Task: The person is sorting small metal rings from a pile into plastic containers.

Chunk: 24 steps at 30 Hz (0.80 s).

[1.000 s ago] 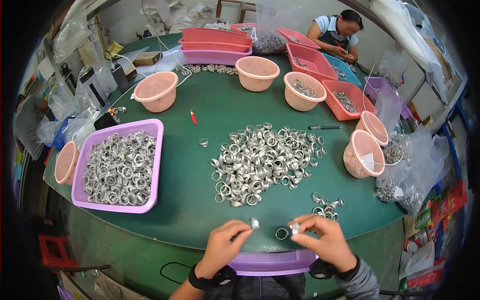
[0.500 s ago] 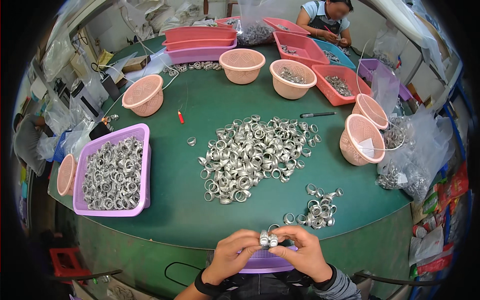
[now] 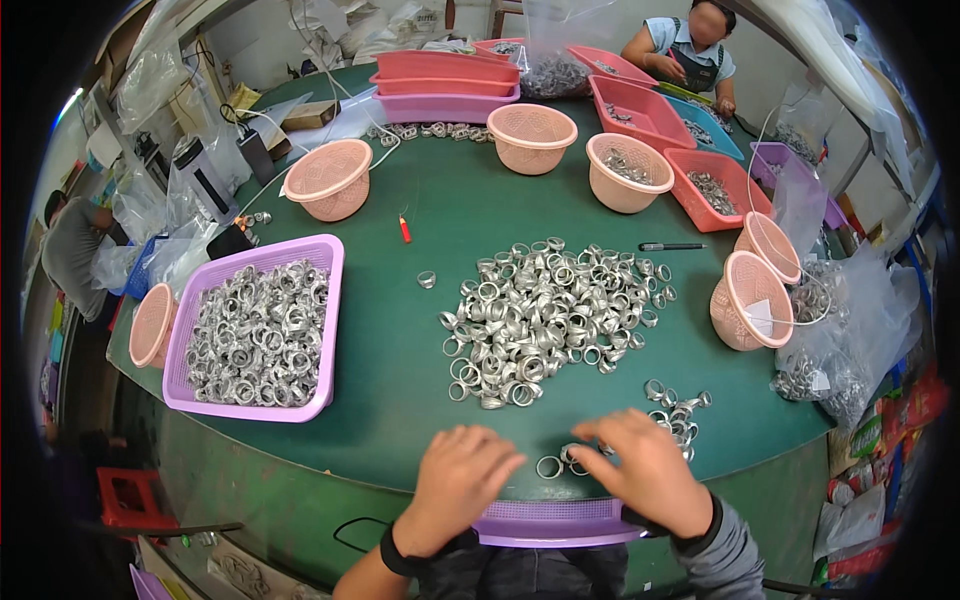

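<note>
A big heap of silver metal rings (image 3: 550,315) lies on the green table. Nearer to me on the right is a smaller group of rings (image 3: 683,410). My right hand (image 3: 645,470) hovers over the near edge of that group, thumb apart from the fingers, with nothing seen in it. My left hand (image 3: 462,485) is raised by the table edge, its fingers loosely bent and no ring visible in it. Between the hands a single ring (image 3: 549,466) rests near the edge. Below them, at my lap, sits a purple basket (image 3: 560,535); its inside is mostly hidden.
A purple basket (image 3: 335,330) full of rings stands at left. Peach baskets (image 3: 533,140), red trays (image 3: 640,115) and a pen (image 3: 672,246) lie around the heap. A red-handled tool (image 3: 405,230) is farther left. Plastic bags (image 3: 850,310) crowd the right edge. A co-worker (image 3: 690,55) sits at the far side.
Half a second ago both hands held two rings together; now the hands are apart and those rings are out of them. The view has shifted, so the table appears farther right.
</note>
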Tool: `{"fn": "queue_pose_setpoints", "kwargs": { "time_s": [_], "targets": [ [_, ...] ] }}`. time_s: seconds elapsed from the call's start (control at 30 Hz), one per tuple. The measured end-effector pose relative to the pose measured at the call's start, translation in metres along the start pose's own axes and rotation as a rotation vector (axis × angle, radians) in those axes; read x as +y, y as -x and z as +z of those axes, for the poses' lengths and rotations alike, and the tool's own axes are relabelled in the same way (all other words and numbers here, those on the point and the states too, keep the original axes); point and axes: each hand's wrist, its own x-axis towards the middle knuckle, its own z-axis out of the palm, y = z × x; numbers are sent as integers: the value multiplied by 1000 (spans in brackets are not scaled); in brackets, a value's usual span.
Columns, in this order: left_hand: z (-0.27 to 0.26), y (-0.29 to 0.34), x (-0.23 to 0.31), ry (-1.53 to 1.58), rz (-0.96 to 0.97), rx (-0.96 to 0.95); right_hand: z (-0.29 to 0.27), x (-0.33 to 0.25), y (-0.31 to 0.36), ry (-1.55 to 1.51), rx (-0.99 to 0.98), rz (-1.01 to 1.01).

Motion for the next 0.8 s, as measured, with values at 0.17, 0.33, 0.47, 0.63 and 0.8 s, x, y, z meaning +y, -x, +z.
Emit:
{"fn": "queue_pose_setpoints", "kwargs": {
  "time_s": [0.17, 0.33, 0.47, 0.63, 0.8],
  "targets": [
    [0, -28, -26, -175, 37, 116, 24, 2, -51, 222, -172, 74],
    [5, -22, -28, -292, 129, -57, 48, 15, -56, 321, -217, 106],
    [-1, -2, -20, -188, 33, 56, 21, 11, -40, 216, -140, 99],
    [-1, 21, -2, 636, -379, 19, -12, -6, -11, -574, -272, 528],
    [2, 20, 17, 1358, -619, -259, -6, -13, 27, -1198, -227, 731]
  ]
}}
